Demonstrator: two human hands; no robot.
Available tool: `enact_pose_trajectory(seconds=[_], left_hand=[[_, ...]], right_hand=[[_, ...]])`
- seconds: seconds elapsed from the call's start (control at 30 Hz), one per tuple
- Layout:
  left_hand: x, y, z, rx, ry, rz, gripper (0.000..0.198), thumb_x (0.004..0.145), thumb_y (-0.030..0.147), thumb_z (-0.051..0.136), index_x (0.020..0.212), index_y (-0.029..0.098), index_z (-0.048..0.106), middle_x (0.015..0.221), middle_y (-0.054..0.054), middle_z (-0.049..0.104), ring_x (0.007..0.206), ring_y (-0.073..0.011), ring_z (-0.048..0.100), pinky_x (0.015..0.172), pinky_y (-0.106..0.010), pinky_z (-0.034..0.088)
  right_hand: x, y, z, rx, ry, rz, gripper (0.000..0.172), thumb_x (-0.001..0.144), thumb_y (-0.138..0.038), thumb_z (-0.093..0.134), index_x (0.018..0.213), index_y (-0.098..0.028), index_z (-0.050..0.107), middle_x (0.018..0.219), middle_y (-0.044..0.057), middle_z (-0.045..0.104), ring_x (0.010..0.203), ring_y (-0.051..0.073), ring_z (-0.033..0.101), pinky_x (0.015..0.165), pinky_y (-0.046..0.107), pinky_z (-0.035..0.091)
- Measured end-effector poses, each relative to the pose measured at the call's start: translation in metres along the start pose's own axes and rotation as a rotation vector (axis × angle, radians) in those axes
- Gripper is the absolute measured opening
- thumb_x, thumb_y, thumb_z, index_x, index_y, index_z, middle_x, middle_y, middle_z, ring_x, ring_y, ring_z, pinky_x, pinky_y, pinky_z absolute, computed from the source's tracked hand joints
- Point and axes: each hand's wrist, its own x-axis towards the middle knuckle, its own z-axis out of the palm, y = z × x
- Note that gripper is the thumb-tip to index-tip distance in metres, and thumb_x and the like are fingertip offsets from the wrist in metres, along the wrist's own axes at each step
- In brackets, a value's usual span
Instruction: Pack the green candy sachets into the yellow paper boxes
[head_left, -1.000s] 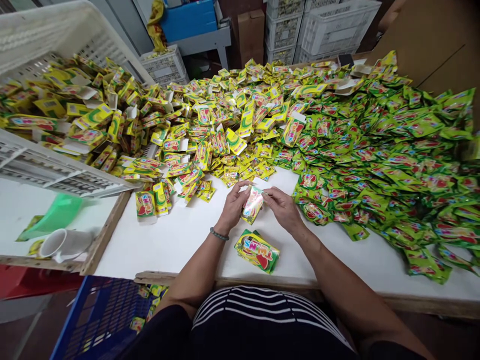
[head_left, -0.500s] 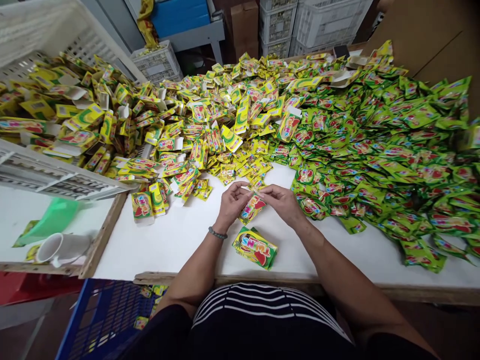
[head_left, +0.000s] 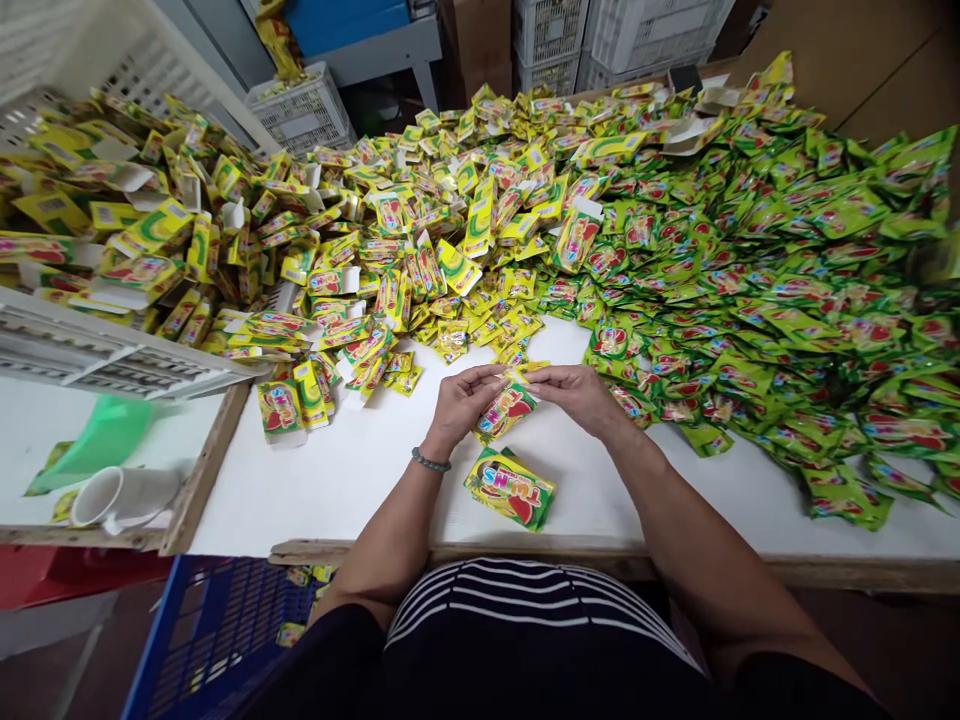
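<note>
Between my hands is a small yellow-green "TWINS" carton point(head_left: 504, 411), tilted, its upper end toward the fingertips. My left hand point(head_left: 463, 402) is closed on its left side, thumb and fingers pinching near the top. My right hand point(head_left: 576, 396) pinches at the upper right corner of the same carton. A yellow bit shows at the fingertips there; whether it is a flap or a packet I cannot tell. Just below, closer to my body, a second carton point(head_left: 510, 488) lies face up on the white table point(head_left: 360, 480).
Yellow cartons point(head_left: 405, 270) heap at the back and left, spilling from a white crate point(head_left: 127, 340). Small yellow sachets point(head_left: 454, 340) lie ahead of my hands. Green pouches point(head_left: 750, 300) pile up at right. A white mug point(head_left: 124, 497) and blue basket point(head_left: 195, 630) are at left.
Both hands still hold the carton at nearly the same spot. My right fingers have shifted slightly right, and more yellow shows at the carton's top. The view has tilted a little.
</note>
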Motion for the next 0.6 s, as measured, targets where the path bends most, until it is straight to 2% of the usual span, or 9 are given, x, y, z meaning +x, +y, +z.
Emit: enact_pose_trajectory(seconds=[0.23,0.43,0.6], left_hand=[[0.0,-0.002,0.001,0.008,0.036,0.001,0.039,0.062,0.04,0.082,0.09,0.014,0.076,0.081,-0.006,0.075,0.072,-0.0162,0.068,0.076,-0.031,0.056],[0.0,-0.002,-0.002,0.137,-0.006,0.085,0.031,0.07,0.039,0.077,0.092,0.018,0.077,0.09,-0.006,0.076,0.079,-0.0171,0.068,0.078,-0.029,0.054],[-0.001,-0.002,0.0,0.138,0.078,0.108,0.033,0.069,0.041,0.076,0.092,0.017,0.077,0.087,-0.005,0.075,0.075,-0.0168,0.067,0.073,-0.029,0.054]], right_hand=[[-0.002,-0.008,-0.005,-0.098,-0.021,-0.125,0.022,0.068,-0.042,0.077,0.085,-0.027,0.078,0.095,0.004,0.077,0.09,0.023,0.07,0.086,0.041,0.056],[-0.002,-0.01,-0.009,-0.049,-0.05,-0.11,0.021,0.072,-0.039,0.074,0.089,-0.027,0.078,0.096,0.004,0.075,0.09,0.021,0.069,0.084,0.038,0.055],[-0.003,-0.012,-0.003,-0.084,-0.014,-0.175,0.015,0.075,-0.032,0.071,0.087,-0.026,0.078,0.093,0.005,0.074,0.088,0.02,0.068,0.081,0.036,0.053]])
